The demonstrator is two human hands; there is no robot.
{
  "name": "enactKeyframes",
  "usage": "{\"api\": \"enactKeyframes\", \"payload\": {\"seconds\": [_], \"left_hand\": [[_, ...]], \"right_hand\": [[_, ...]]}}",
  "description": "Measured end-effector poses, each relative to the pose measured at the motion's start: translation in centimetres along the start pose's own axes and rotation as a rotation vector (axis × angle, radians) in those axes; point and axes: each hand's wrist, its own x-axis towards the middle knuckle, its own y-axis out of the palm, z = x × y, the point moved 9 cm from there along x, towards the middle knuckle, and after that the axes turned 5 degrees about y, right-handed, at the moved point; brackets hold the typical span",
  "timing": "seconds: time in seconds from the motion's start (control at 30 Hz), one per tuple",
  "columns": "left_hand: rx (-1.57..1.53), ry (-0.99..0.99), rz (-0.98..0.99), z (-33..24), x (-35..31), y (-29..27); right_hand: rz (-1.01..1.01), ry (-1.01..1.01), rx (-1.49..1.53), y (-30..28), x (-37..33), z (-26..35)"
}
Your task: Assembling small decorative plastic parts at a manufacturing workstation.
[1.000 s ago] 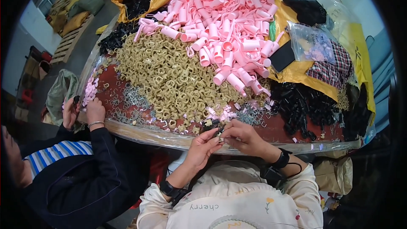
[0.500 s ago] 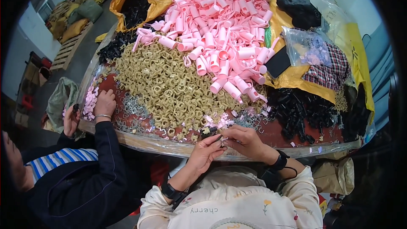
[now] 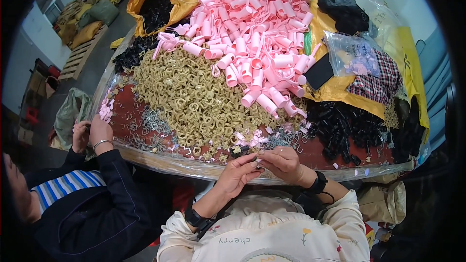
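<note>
My left hand is closed at the table's near edge, thumb and fingertips pinching a small black plastic part, mostly hidden by the fingers. Just beyond those fingertips is another black part with a beige piece on it; whether the hand touches it I cannot tell. My right hand meets the left from the right side, its thumb and forefinger pinched together. What it grips, if anything, is too small to make out. Small lilac pieces lie beyond my fingers, beside silvery metal hooks.
A heap of beige rings covers the middle, with pink plastic tubes piled behind. Black parts and a dark phone are at the right. On the left, a co-worker's hands are close together at the table edge.
My right fingertips have shifted slightly at the black part; my left hand stays nearly in place. The co-worker's right hand has moved left from the tabletop to the other hand.
</note>
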Motion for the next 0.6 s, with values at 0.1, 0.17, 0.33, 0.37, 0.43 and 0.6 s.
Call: {"api": "enactKeyframes", "payload": {"seconds": [0.1,0.17,0.33,0.37,0.43,0.6], "left_hand": [[-0.012,0.002,0.002,0.1,0.1,-0.2],[0.028,0.05,0.027,-0.4,0.2,-0.1],[0.22,0.229,-0.01,-2.7,0.7,-0.7],[0.218,0.23,-0.013,-2.7,0.8,-0.8],[0.277,0.289,-0.028,-3.2,1.1,-1.2],[0.441,0.369,-0.043,-4.1,1.2,-2.0]], "right_hand": [[0.009,-0.025,0.005,0.3,0.0,-0.2],[0.017,-0.036,0.01,0.4,0.2,-0.4],[-0.107,0.016,-0.214,-0.5,2.5,-4.3],[-0.034,0.087,-0.409,-0.1,3.8,-6.1],[0.039,0.154,-0.609,0.2,5.0,-8.7],[0.194,0.25,-0.933,1.3,4.2,-13.7]]}}
